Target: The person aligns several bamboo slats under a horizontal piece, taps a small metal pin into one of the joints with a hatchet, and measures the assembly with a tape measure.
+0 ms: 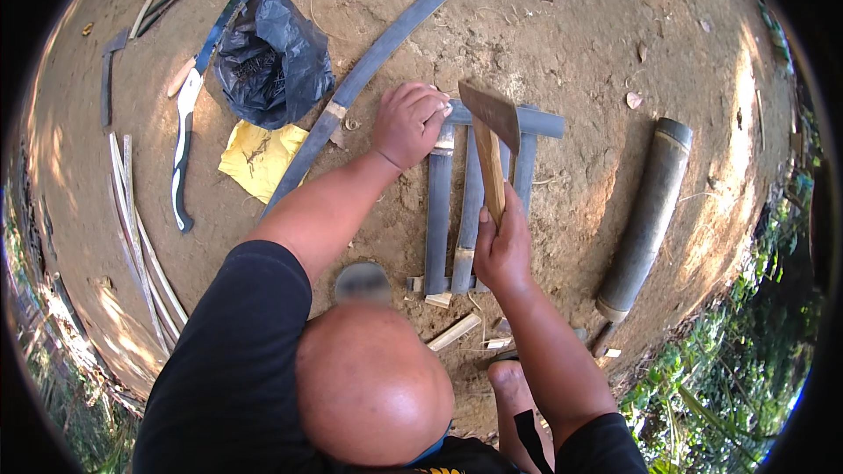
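Observation:
My right hand (502, 250) grips the wooden handle of a hatchet (490, 136), its rusty blade raised over a frame of grey split bamboo slats (439, 211) lying on the dirt ground. My left hand (408, 121) presses with closed fingers on the cross slat (540, 121) at the frame's far end, where it meets the leftmost upright slat. Three parallel slats run toward me between two cross pieces.
A long curved bamboo strip (369, 66) lies left of the frame, beside a black plastic bag (272, 57) and a yellow sheet (261, 158). A hand saw (184, 136) and thin strips (132, 228) lie at the left. A bamboo tube (648, 215) rests at the right. My bare foot (514, 386) is below.

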The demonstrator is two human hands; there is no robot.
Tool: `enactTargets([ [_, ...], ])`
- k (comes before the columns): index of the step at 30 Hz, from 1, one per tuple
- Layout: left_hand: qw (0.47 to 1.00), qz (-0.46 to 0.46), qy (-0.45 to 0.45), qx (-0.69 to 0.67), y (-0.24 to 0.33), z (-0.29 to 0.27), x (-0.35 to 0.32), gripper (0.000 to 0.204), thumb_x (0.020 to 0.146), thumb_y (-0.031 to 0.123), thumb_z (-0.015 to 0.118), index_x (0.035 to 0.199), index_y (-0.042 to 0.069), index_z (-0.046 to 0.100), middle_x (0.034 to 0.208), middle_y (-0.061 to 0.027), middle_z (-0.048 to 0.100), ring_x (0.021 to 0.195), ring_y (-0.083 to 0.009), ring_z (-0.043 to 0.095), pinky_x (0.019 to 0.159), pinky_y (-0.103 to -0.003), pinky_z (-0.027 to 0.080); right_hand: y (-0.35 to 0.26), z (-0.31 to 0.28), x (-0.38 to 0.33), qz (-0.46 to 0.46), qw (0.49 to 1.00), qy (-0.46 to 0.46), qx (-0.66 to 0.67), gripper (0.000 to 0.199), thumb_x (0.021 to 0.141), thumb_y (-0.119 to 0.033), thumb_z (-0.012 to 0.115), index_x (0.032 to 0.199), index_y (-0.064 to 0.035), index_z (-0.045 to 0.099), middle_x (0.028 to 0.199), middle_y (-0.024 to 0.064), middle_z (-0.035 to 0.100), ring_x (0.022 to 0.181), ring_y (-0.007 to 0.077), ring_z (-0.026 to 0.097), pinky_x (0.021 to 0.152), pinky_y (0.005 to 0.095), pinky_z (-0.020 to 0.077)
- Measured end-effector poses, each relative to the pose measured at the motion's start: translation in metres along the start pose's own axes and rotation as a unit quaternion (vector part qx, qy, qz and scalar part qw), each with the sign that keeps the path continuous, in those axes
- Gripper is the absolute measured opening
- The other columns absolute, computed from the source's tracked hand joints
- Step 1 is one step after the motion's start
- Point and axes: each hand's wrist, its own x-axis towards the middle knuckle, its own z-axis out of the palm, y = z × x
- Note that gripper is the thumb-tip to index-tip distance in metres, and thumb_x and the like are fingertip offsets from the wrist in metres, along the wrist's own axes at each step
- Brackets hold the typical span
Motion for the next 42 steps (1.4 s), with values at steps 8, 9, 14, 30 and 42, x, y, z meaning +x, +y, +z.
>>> enactTargets([
  [8, 1.000, -0.001, 0.000, -0.001, -0.001, 0.001, 0.001, 0.010, 0.090, 0.020, 0.071, 0.098, 0.013, 0.073, 0.107, 0.0011, 0.074, 0.114, -0.0216, 0.065, 0.096, -0.041, 0.043, 0.000, -0.002, -0.001, -0.013, 1.000, 0.010, -0.002, 0.051, 0.101, -0.006, 0.058, 0.150, -0.0017, 0.045, 0.120, 0.0290, 0.064, 0.105, 0.0507, 0.065, 0.086, 0.0532, 0.0548],
  [9, 1.000, -0.001, 0.000, -0.001, 0.000, 0.000, 0.001, 0.010, 0.089, 0.020, 0.071, 0.097, 0.013, 0.073, 0.107, 0.0011, 0.074, 0.114, -0.0217, 0.065, 0.096, -0.041, 0.043, -0.001, -0.001, -0.003, -0.031, 0.999, 0.030, 0.005, 0.051, 0.101, -0.006, 0.058, 0.150, -0.0020, 0.046, 0.120, 0.0288, 0.064, 0.104, 0.0507, 0.065, 0.086, 0.0533, 0.0548],
  [14, 1.000, -0.010, 0.011, -0.015, 0.003, 0.002, 0.002, 0.009, 0.090, 0.020, 0.071, 0.095, 0.013, 0.073, 0.105, 0.0003, 0.074, 0.113, -0.0218, 0.065, 0.095, -0.041, 0.043, 0.002, -0.003, 0.002, 0.062, 0.997, -0.044, -0.018, 0.050, 0.102, -0.007, 0.057, 0.150, -0.0017, 0.045, 0.125, 0.0298, 0.063, 0.107, 0.0514, 0.065, 0.089, 0.0542, 0.0549],
  [30, 0.999, -0.002, 0.004, -0.044, -0.002, 0.000, -0.002, 0.018, 0.088, 0.026, 0.080, 0.096, 0.011, 0.076, 0.116, -0.0020, 0.076, 0.118, -0.0235, 0.065, 0.101, -0.042, 0.046, 0.018, -0.006, 0.017, 0.225, 0.969, 0.043, 0.092, 0.046, 0.106, -0.010, 0.056, 0.150, 0.0011, 0.047, 0.118, 0.0274, 0.067, 0.103, 0.0422, 0.069, 0.089, 0.0481, 0.0543],
  [42, 0.995, -0.050, -0.067, -0.051, 0.002, -0.017, 0.001, 0.036, 0.085, 0.033, 0.084, 0.113, 0.011, 0.079, 0.122, -0.0054, 0.077, 0.123, -0.0269, 0.064, 0.111, -0.040, 0.049, 0.027, 0.004, -0.023, 0.256, 0.956, 0.013, 0.143, 0.045, 0.106, -0.014, 0.057, 0.148, 0.0014, 0.049, 0.106, 0.0237, 0.071, 0.093, 0.0342, 0.072, 0.083, 0.0450, 0.0552],
])
